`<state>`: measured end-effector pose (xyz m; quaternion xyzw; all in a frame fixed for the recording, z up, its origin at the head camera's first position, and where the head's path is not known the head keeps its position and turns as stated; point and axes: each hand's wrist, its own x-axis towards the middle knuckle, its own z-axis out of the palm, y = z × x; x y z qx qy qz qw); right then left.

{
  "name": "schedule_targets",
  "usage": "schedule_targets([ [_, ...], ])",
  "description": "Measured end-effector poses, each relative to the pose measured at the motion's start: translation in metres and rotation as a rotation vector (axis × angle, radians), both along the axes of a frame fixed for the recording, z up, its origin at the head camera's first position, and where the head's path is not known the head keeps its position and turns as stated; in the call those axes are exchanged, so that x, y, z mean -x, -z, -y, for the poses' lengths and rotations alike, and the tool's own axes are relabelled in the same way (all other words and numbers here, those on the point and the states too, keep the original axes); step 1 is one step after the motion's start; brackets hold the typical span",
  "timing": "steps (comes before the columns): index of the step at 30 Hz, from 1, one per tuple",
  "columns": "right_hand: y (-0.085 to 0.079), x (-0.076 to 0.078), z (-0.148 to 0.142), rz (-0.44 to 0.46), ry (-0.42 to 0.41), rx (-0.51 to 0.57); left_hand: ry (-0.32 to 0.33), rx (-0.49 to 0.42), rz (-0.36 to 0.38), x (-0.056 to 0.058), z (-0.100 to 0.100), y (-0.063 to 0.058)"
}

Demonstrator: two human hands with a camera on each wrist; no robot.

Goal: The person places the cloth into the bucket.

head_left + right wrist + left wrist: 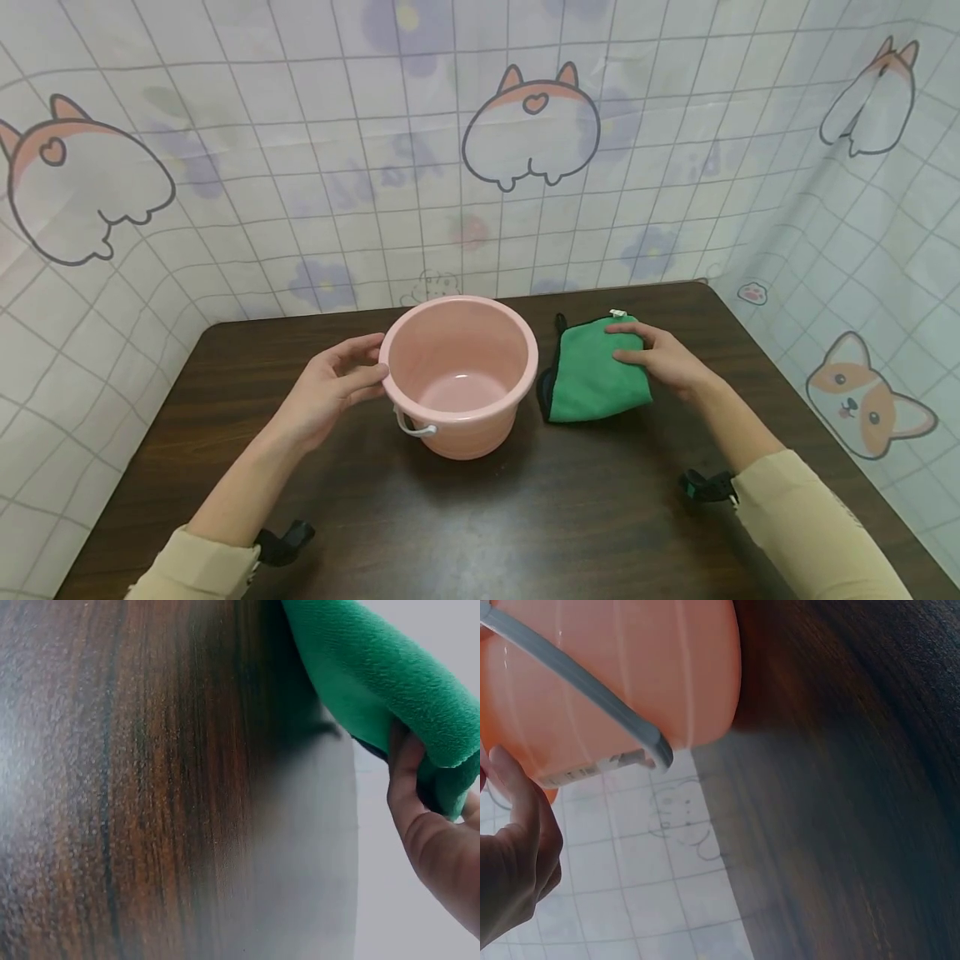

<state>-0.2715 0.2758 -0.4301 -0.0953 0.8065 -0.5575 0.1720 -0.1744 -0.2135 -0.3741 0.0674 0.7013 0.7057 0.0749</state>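
Note:
A pink plastic bucket (457, 433) stands upright on the dark table, its opening facing up and nothing visible inside. Its grey handle (577, 675) hangs down against the side. My left hand (322, 396) holds the bucket's left rim between thumb and fingers; part of this grip is cut off in the left wrist view. To the right of the bucket is a folded green towel (596, 375) with black edging, a dark loop and a small white tag. My right hand (671, 358) pinches the towel's right side, with fingers tucked into its fold (442, 712).
The dark wood-grain table (465, 533) carries the bucket and towel. A white gridded curtain (300, 217) with corgi prints stands behind it and along both sides. Black straps (285, 543) hang by the beige sleeves (817, 517).

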Motion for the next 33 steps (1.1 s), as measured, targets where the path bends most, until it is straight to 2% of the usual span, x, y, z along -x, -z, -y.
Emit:
schedule_targets([
  [7,-0.002,0.000,0.002,-0.035,-0.018,-0.022,0.031,0.008,0.026,0.001,-0.003,-0.001],
  [12,-0.005,0.003,0.003,-0.066,-0.066,-0.081,0.057,0.000,0.044,0.004,-0.004,-0.002],
  [16,-0.010,0.006,0.004,-0.084,-0.110,-0.087,0.083,-0.014,0.061,0.006,-0.005,-0.001],
  [25,-0.028,0.008,0.009,-0.097,-0.109,-0.037,0.108,-0.056,0.087,0.009,-0.005,0.001],
  [33,-0.053,0.008,0.018,-0.111,-0.068,0.002,0.110,-0.068,0.089,0.010,-0.005,0.002],
])
